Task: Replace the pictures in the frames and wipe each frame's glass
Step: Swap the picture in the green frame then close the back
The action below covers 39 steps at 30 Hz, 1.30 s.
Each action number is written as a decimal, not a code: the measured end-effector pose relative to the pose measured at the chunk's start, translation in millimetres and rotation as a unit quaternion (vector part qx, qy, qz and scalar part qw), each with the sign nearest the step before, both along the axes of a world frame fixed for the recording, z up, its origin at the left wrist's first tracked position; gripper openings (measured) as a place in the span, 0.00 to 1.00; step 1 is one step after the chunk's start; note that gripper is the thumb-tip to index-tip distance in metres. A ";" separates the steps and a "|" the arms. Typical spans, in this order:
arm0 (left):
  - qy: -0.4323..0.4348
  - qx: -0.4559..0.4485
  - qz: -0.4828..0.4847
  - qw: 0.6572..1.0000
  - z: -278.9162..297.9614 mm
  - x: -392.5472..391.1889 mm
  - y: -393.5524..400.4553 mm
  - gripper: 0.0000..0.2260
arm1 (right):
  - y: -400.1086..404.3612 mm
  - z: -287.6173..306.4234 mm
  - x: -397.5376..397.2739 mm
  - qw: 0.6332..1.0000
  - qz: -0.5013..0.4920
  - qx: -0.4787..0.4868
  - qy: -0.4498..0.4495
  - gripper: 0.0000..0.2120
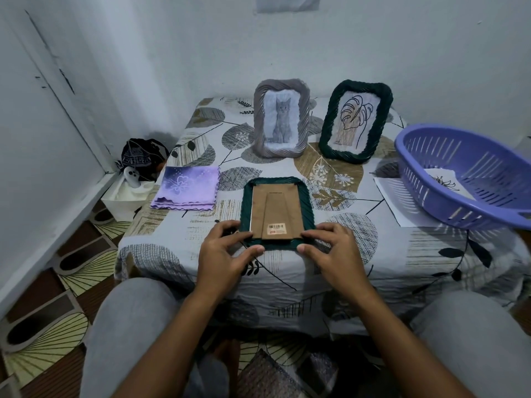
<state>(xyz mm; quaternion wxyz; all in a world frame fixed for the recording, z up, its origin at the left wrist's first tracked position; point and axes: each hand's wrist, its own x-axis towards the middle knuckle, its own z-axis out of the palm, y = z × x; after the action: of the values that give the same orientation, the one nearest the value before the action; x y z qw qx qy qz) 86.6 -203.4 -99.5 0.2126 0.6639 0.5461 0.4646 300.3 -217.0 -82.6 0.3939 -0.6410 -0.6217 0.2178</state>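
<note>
From the head camera, a dark green frame point(275, 212) is lying face down on the table point(402, 254), near the front edge, with its brown cardboard back point(274, 206) turned up. A barcode sticker is sitting on the stand near the lower edge.

The left hand point(227, 248) is gripping the frame at its 7 o'clock corner: the fingers are curling over the green rim and the thumb is lying along the bottom edge. The right hand point(330, 248) is doing the same at the 5 o'clock corner, with fingertips touching the cardboard back and thumb pointing toward the other thumb. Both hands are half closed around the frame, not flat.

At 12 o'clock from this frame, a grey frame point(281, 119) with a cat picture is standing upright. At 1 o'clock a second green frame point(355, 120) with a leaf drawing is standing. At 10 o'clock a folded purple cloth point(186, 188) is lying. At 3 o'clock a purple basket point(465, 173) is sitting tilted, with a paper picture inside and a white sheet point(393, 196) under it.
</note>
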 end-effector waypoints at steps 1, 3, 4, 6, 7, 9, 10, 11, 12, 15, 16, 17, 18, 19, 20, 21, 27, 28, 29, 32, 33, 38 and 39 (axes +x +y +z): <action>-0.001 -0.001 -0.002 1.000 0.2 0.0 -0.2 0.18 | -0.1 0.1 -0.2 1.000 0.000 0.000 -0.002 0.16; -0.003 0.000 -0.005 1.000 0.6 -0.2 -0.6 0.19 | -0.1 -0.1 -0.1 1.000 -0.001 0.002 -0.004 0.16; -0.003 0.002 -0.006 1.000 0.6 -0.4 -0.8 0.20 | -0.2 0.0 0.1 1.000 -0.001 0.002 -0.003 0.15; -0.003 0.004 -0.004 1.000 -0.3 -0.8 -0.4 0.18 | -1.4 0.0 0.3 1.000 0.002 0.004 -0.003 0.15; -0.002 0.007 -0.002 1.000 -1.2 -1.3 -0.3 0.18 | -2.0 0.0 0.5 1.000 0.004 0.006 -0.005 0.16; 0.000 0.011 -0.002 1.000 -2.4 -2.1 -0.1 0.20 | -3.1 0.4 0.8 1.000 0.012 0.009 -0.011 0.18; 0.000 0.012 -0.004 1.000 -3.0 -2.4 0.0 0.22 | -3.6 0.6 1.1 1.000 0.017 0.009 -0.011 0.20; 0.000 0.013 -0.005 1.000 -3.1 -2.7 -0.1 0.23 | -3.9 1.0 1.6 1.000 0.020 0.008 -0.011 0.22; 0.002 0.014 -0.006 1.000 -3.0 -2.8 -0.4 0.24 | -3.9 1.1 2.4 1.000 0.022 0.006 -0.011 0.24; 0.005 0.015 -0.009 1.000 -1.9 -2.6 -1.0 0.25 | -4.4 1.2 4.4 1.000 0.024 0.003 -0.009 0.24; 0.000 0.015 -0.010 1.000 -1.8 -2.5 -0.9 0.24 | -4.5 0.9 4.6 1.000 0.024 0.005 -0.009 0.23; -0.003 0.014 -0.009 1.000 -1.8 -2.5 -0.8 0.23 | -4.5 0.7 4.7 1.000 0.025 0.007 -0.010 0.22; -0.003 0.013 -0.009 1.000 -1.9 -2.5 -0.4 0.22 | -4.5 0.4 4.7 1.000 0.026 0.010 -0.011 0.21; 0.000 0.012 -0.007 1.000 -2.1 -2.7 -0.2 0.21 | -4.3 -0.2 4.5 1.000 0.025 0.014 -0.013 0.19; 0.003 0.011 -0.005 1.000 -2.5 -2.9 0.0 0.20 | -4.3 -0.8 4.4 0.999 0.025 0.016 -0.013 0.18; 0.006 0.010 -0.002 1.000 -2.8 -3.1 0.1 0.19 | -4.2 -1.6 4.2 1.000 0.024 0.016 -0.012 0.17; 0.005 0.004 0.003 1.000 -2.9 -2.5 0.6 0.17 | -2.8 -1.7 3.4 1.000 0.013 0.017 -0.011 0.15; 0.004 0.004 0.003 1.000 -2.7 -2.2 0.7 0.17 | -2.8 -0.9 3.5 1.000 0.014 0.015 -0.011 0.15; 0.003 0.003 0.004 1.000 -2.2 -1.9 0.7 0.17 | -3.0 -0.5 3.7 1.000 0.016 0.011 -0.011 0.16; 0.002 0.006 0.006 1.000 -0.9 -1.6 0.8 0.17 | -3.9 0.4 3.5 1.000 0.015 0.006 -0.011 0.16; 0.006 0.008 0.006 1.000 -0.7 -1.5 0.7 0.17 | -3.5 0.1 3.4 1.000 0.013 0.005 -0.011 0.16; 0.035 -0.018 -0.010 0.999 9.8 -5.9 1.5 0.25 | -0.7 5.0 7.2 0.999 0.043 -0.021 0.007 0.16; 0.040 -0.028 -0.018 0.999 15.2 -8.6 3.1 0.27 | 1.1 9.0 8.9 0.998 0.048 -0.029 0.041 0.17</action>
<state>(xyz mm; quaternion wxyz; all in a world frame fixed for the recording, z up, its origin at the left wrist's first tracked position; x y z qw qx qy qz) 78.0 -200.4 -84.2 0.2173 0.6855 0.5546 0.4187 309.2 -215.8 -73.6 0.3889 -0.6122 -0.6287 0.2805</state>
